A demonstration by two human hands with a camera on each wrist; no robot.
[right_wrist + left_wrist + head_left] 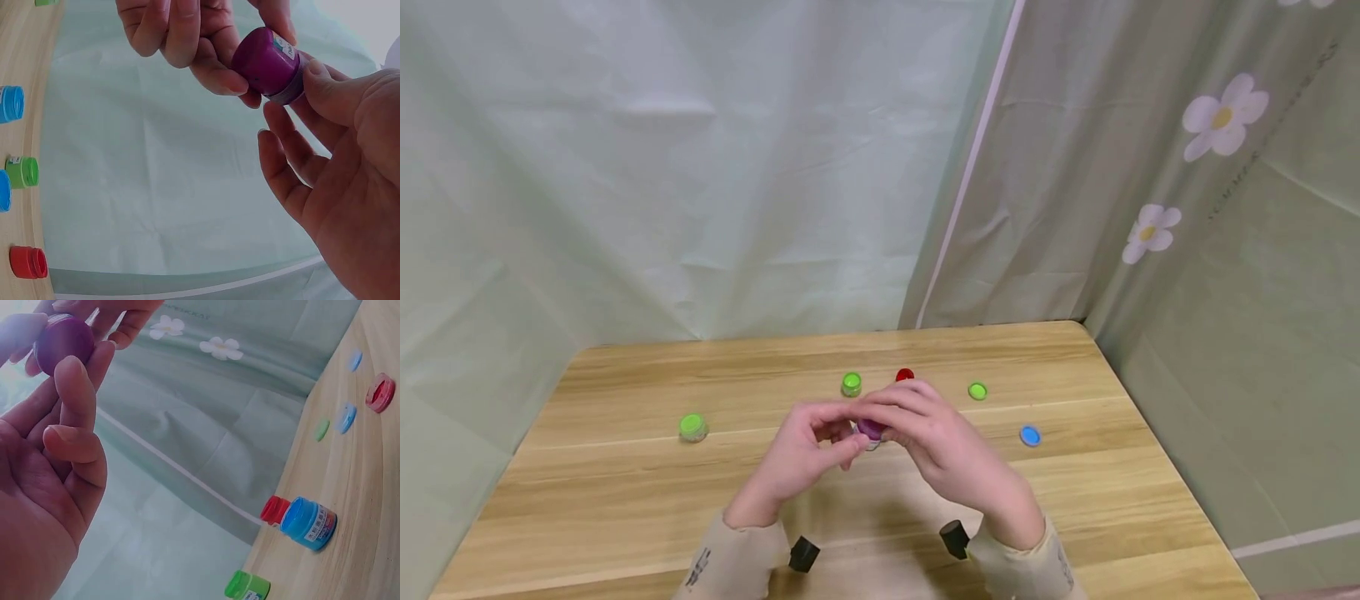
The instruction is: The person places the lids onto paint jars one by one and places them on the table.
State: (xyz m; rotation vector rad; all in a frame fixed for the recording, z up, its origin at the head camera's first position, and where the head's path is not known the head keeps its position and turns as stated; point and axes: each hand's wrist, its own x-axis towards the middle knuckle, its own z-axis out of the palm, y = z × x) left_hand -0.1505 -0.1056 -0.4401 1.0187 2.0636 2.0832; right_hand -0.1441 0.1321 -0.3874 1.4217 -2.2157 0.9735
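A small purple paint jar is held between the two hands above the middle of the table. My left hand grips the jar's body with thumb and fingers. From the other side, my right hand pinches the darker, ridged lid end, its thumb pressing on the rim. In the right wrist view the purple jar is tilted, part of a white label showing. Fingers cover much of it in the head view.
Beyond the hands stand a green jar and a red jar; a blue jar shows in the left wrist view. At left is another green jar. A green lid and blue lid lie right, with a red lid.
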